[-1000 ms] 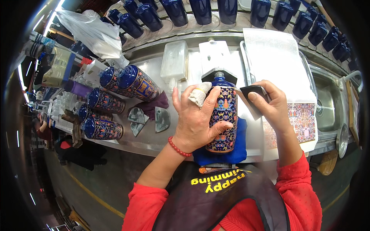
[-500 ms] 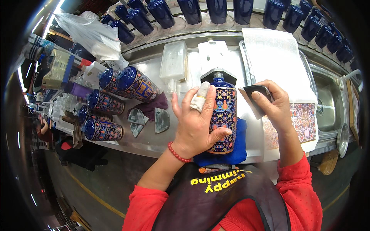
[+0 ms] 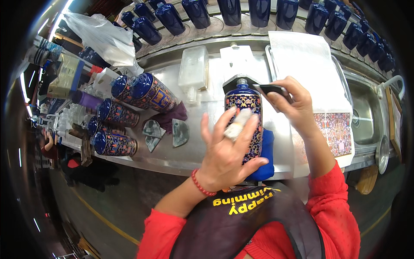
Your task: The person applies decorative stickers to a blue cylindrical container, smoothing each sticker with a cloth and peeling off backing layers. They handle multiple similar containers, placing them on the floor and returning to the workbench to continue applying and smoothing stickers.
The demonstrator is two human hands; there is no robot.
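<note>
A dark blue bottle (image 3: 243,98) with a colourful floral and gold pattern lies on a blue cloth (image 3: 266,157), its neck away from me. Over its left side my left hand (image 3: 228,157) has its fingers spread, and one finger is wrapped in white cloth (image 3: 237,125). Light contact or a small gap there cannot be told. My right hand (image 3: 297,103) pinches a flat black scraper (image 3: 276,90) beside the bottle's upper right. Behind the neck stands a grey angled rest (image 3: 254,80) on a white block (image 3: 238,59).
Patterned bottles (image 3: 157,97) stand at the left by a purple cloth (image 3: 172,115) and greenish stone-like pieces (image 3: 180,133). A clear rectangular bottle (image 3: 193,69) lies behind. Printed sheets (image 3: 336,134) lie right, before a sink (image 3: 366,121). Plain blue bottles (image 3: 228,13) line a conveyor.
The patterned bottle has turned, showing another part of its pattern, and sits slightly further left. My left fingers have spread; my right hand has moved up and left with the scraper. The conveyor bottles have shifted.
</note>
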